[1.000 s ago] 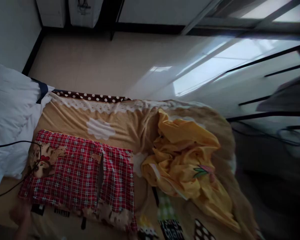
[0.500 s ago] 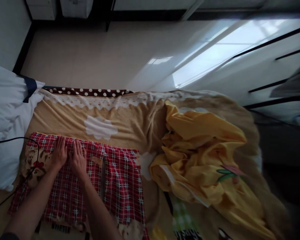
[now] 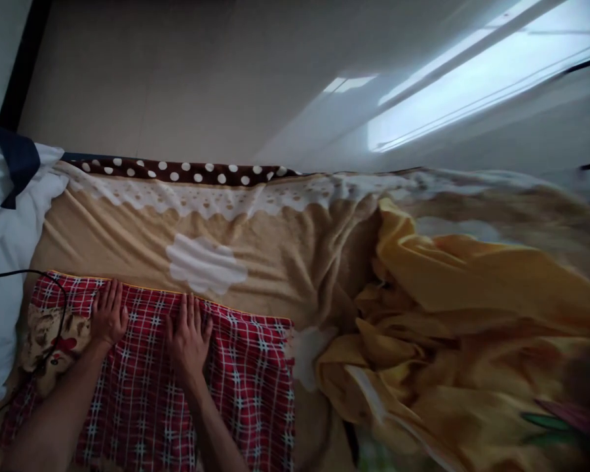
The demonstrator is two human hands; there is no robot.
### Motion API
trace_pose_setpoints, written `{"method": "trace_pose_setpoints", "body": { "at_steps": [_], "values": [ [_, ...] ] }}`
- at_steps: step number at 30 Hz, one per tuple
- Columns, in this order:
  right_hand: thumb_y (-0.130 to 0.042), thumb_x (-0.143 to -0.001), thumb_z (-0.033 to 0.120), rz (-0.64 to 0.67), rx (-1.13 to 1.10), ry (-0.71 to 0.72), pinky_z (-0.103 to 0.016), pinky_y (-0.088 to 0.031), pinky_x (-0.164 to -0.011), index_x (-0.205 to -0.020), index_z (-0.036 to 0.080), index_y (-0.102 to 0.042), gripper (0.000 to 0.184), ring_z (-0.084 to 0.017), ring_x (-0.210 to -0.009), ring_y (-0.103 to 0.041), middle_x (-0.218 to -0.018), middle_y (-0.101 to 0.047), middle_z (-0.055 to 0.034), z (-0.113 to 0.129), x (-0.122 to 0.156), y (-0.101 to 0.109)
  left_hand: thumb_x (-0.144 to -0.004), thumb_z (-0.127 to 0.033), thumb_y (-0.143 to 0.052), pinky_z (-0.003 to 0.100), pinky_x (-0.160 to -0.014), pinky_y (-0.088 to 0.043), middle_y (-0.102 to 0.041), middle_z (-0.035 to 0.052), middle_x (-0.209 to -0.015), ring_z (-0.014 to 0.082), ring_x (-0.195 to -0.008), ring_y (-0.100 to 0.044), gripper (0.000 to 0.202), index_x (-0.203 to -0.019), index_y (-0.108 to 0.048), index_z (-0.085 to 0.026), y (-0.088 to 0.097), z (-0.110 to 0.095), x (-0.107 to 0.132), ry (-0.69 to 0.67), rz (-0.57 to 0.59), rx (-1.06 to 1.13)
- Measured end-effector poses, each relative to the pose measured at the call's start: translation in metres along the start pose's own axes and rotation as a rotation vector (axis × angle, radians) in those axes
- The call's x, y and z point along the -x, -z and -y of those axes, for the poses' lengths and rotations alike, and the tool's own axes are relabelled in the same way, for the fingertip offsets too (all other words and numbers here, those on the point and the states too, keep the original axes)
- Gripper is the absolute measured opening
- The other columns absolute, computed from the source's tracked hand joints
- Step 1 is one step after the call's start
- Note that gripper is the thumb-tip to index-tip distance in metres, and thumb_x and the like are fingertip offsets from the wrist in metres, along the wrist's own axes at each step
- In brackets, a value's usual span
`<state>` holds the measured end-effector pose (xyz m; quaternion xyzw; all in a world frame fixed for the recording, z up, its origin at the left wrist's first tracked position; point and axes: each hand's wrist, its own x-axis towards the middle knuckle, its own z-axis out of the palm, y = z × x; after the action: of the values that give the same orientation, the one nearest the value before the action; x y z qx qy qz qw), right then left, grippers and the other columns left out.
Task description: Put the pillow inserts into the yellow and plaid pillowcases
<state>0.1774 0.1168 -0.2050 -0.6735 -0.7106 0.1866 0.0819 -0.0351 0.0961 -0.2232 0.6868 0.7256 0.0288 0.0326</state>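
Observation:
A red plaid cloth (image 3: 147, 367) with a teddy bear print at its left lies spread on the tan blanket (image 3: 270, 262). Near its far edge, my left hand (image 3: 109, 316) presses flat with the fingers stretched out. My right hand (image 3: 189, 337) rests palm down farther right on the same cloth, its fingers extended and thumb apart. Both forearms hide part of the cloth's near side. To the right, a crumpled yellow cloth (image 3: 423, 328) is heaped on the blanket, apart from my hands.
At the left edge is a white pillow or quilt (image 3: 10, 262) with a dark blue strap (image 3: 17, 160). A thin black cable (image 3: 54, 278) crosses the cloth's left side. Brown polka-dot fabric (image 3: 191, 172) lines the blanket's far edge, beyond which lies a shiny floor (image 3: 201, 85).
My hands have slid apart along the plaid cloth, the right one moving rightward and the left slightly left. The view has come closer and tilted down.

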Motion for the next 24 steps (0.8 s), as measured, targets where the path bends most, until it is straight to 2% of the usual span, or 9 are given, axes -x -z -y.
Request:
{"method": "trace_pose_setpoints", "body": {
  "at_steps": [3, 5, 9, 12, 14, 17, 19, 21, 24],
  "values": [
    [-0.033, -0.103, 0.043, -0.028, -0.013, 0.073, -0.048, -0.018, -0.118, -0.159, 0.022, -0.016, 0.062, -0.023, -0.146, -0.034, -0.157, -0.04, -0.0113, -0.035, 0.002, 0.016, -0.093, -0.028, -0.04, 0.049, -0.119, -0.02, -0.036, 0.0152, -0.158, 0.0291, -0.146, -0.034, 0.075, -0.159, -0.009, -0.015, -0.001, 0.0, 0.0, 0.0, 0.001, -0.017],
    [-0.032, -0.103, 0.039, -0.029, -0.019, 0.107, -0.046, -0.02, -0.118, -0.159, 0.024, -0.015, 0.06, -0.022, -0.148, -0.031, -0.158, -0.04, -0.0101, -0.059, 0.005, 0.019, -0.092, -0.027, -0.04, 0.049, -0.119, -0.019, -0.039, 0.0151, -0.157, 0.0292, -0.145, -0.036, 0.076, -0.159, -0.007, -0.015, -0.001, 0.0, 0.001, -0.01, -0.004, -0.021],
    [-0.029, -0.103, 0.041, 0.055, 0.033, 0.109, -0.046, -0.02, -0.117, -0.159, 0.023, -0.009, 0.062, -0.022, -0.146, -0.034, -0.156, -0.042, -0.0109, -0.09, 0.01, 0.006, -0.092, -0.027, -0.04, 0.049, -0.12, -0.018, -0.039, 0.0159, -0.157, 0.029, -0.145, -0.037, 0.076, -0.159, -0.006, -0.013, 0.001, -0.001, 0.001, -0.021, -0.001, -0.017],
    [-0.028, -0.103, 0.037, 0.115, 0.052, 0.14, -0.045, -0.018, -0.118, -0.159, 0.026, -0.013, 0.059, -0.02, -0.147, -0.031, -0.157, -0.041, -0.0091, -0.114, 0.013, 0.001, -0.092, -0.027, -0.04, 0.049, -0.12, -0.018, -0.034, 0.0176, -0.159, 0.0296, -0.147, -0.033, 0.076, -0.159, -0.008, -0.013, 0.002, -0.001, 0.002, -0.026, -0.007, -0.022],
    [-0.025, -0.103, 0.038, 0.095, 0.08, 0.102, -0.047, -0.017, -0.118, -0.157, 0.025, -0.022, 0.056, -0.021, -0.147, -0.031, -0.157, -0.041, -0.0096, -0.142, 0.013, 0.007, -0.092, -0.027, -0.041, 0.05, -0.12, -0.019, -0.032, 0.0182, -0.159, 0.0299, -0.148, -0.031, 0.077, -0.159, -0.007, -0.012, 0.001, -0.001, 0.003, -0.019, -0.006, -0.036],
    [-0.019, -0.101, 0.045, 0.034, 0.133, -0.056, -0.051, -0.018, -0.118, -0.153, 0.016, -0.035, 0.062, -0.025, -0.147, -0.03, -0.154, -0.043, -0.0155, -0.192, 0.012, 0.025, -0.092, -0.028, -0.04, 0.05, -0.121, -0.018, -0.032, 0.0175, -0.16, 0.0291, -0.148, -0.032, 0.077, -0.159, -0.006, -0.013, 0.0, 0.0, 0.003, -0.006, 0.019, -0.044],
    [-0.016, -0.1, 0.049, 0.049, 0.135, -0.132, -0.052, -0.02, -0.118, -0.151, 0.013, -0.038, 0.067, -0.026, -0.148, -0.029, -0.154, -0.044, -0.0171, -0.214, 0.011, 0.036, -0.092, -0.028, -0.04, 0.05, -0.121, -0.019, -0.031, 0.0169, -0.16, 0.0286, -0.148, -0.032, 0.077, -0.16, -0.006, -0.014, 0.0, 0.0, 0.003, -0.003, 0.029, -0.032],
    [-0.015, -0.1, 0.049, 0.035, 0.113, -0.221, -0.053, -0.022, -0.117, -0.154, 0.014, -0.033, 0.066, -0.026, -0.148, -0.03, -0.155, -0.041, -0.0169, -0.215, 0.013, 0.041, -0.092, -0.027, -0.04, 0.05, -0.121, -0.019, -0.031, 0.0161, -0.16, 0.0287, -0.148, -0.032, 0.076, -0.16, -0.007, -0.015, 0.0, 0.0, 0.003, 0.005, 0.021, -0.007],
    [-0.017, -0.101, 0.046, -0.105, 0.082, -0.35, -0.056, -0.027, -0.115, -0.157, 0.014, -0.024, 0.065, -0.029, -0.148, -0.03, -0.159, -0.034, -0.0193, -0.183, 0.032, 0.033, -0.091, -0.027, -0.042, 0.052, -0.121, -0.018, -0.032, 0.0153, -0.16, 0.0294, -0.148, -0.031, 0.076, -0.159, -0.009, -0.016, -0.001, 0.0, 0.003, 0.012, 0.002, 0.029]
  ]
}}
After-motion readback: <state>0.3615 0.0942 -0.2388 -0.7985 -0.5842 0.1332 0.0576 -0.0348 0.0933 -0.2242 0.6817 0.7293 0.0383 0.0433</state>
